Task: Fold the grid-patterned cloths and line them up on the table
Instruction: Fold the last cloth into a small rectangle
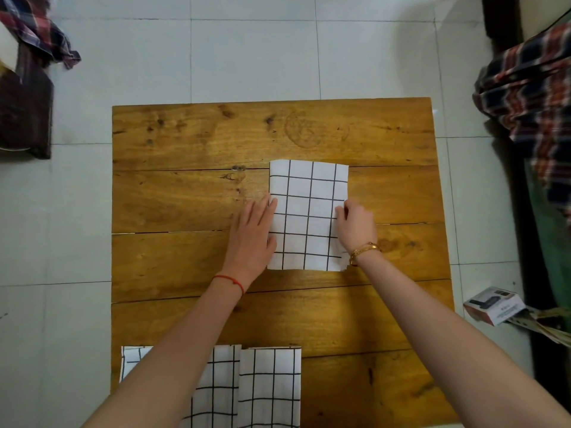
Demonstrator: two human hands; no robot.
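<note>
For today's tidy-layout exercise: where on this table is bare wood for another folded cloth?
Free: the near right corner, right of the folded cloths, and the far strip beyond the cloth being folded. Crowded: near left edge and centre, where both hands work.

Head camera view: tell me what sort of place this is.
Probably a room in a home, not a workshop. A low wooden table stands on a pale tiled floor, plaid clothing is heaped at the sides, and a small product box lies on the floor.
</note>
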